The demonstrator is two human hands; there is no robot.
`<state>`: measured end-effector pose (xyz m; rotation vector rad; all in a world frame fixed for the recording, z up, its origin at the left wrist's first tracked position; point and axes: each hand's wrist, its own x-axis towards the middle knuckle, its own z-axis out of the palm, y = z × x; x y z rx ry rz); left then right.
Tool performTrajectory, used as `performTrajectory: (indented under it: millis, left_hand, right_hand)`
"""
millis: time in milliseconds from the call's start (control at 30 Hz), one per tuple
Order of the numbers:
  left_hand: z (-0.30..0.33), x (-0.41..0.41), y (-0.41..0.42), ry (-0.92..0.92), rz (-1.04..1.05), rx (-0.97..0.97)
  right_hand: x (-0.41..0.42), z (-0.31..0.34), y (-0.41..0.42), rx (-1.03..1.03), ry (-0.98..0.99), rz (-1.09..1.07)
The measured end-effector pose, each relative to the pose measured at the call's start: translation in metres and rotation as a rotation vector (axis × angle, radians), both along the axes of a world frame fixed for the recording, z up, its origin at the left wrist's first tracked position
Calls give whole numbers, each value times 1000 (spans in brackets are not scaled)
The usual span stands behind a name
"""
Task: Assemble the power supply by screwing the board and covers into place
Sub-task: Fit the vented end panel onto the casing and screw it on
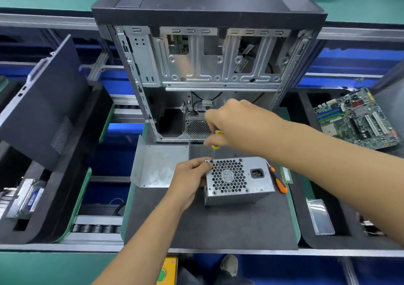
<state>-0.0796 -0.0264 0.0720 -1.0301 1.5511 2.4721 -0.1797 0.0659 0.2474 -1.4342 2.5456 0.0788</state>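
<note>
From the head camera, the power supply sits on the dark mat of the worktop, fan grille face up, and everything here is placed off it. At its near-left top corner the left hand pinches the casing edge right beside a screw hole, fingers curled to steady the box. Above that same corner the right hand is wrapped round a yellow-handled screwdriver, shaft pointing down so the tip meets the corner where the left fingertips wait. Whether a screw is already seated under the tip is too small to tell.

By the look of it the casing is closed up and this is one of the cover screws going in, so the job seems well advanced, though the other grille corners cannot be judged for screws. Left of the power supply a bent metal plate lies loose; it may yet need fitting. Right of the power supply lies an orange-handled screwdriver, unused. Behind it stands the open computer case.
</note>
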Motion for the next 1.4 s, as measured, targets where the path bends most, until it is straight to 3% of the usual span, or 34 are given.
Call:
performTrajectory:
  millis: [67,233,400,567,833,933,1033,1267,1333,1400]
  left_hand:
    - [0,0,-1,2,0,0]
    - [0,-1,-1,18,2,10]
    - [-3,-2,-2,17,7,-10]
    - [-4,-2,-2,19,6,-16]
    - [0,0,-2,56,-26,2]
    - [0,0,-2,66,-21,5]
    - [0,0,-2,69,-25,1]
    - [1,1,-2,58,-32,-1]
    - [1,2,-1,58,-27,0]
    - [2,1,-2,66,-23,2]
  right_hand:
    - [3,1,-3,27,52,0]
    - [-1,4,-3,17,-157,27]
    - [-6,2,-6,122,139,14]
    - [-5,6,-3,151,-89,46]
    - [-2,0,-9,154,202,67]
    - [-9,6,-3,174,2,-43]
    - [-13,10,-1,200,-140,41]
    - [-7,6,-13,231,202,124]
    - [-7,3,-13,227,200,73]
    - [-11,5,-12,262,76,-2]
